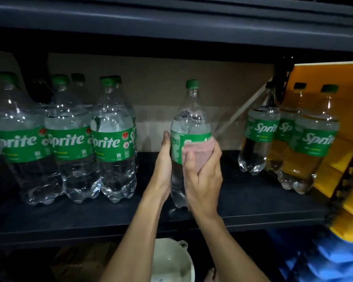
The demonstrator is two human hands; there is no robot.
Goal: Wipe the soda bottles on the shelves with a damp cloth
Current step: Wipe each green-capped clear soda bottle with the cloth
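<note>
While the left hand (164,159) grips the clear-soda bottle (189,119), the right hand (204,176) clutches cloth (200,151) against it.

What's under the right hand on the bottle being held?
A pink cloth, pressed by the right hand onto the bottle. Its green label is mostly covered there.
</note>
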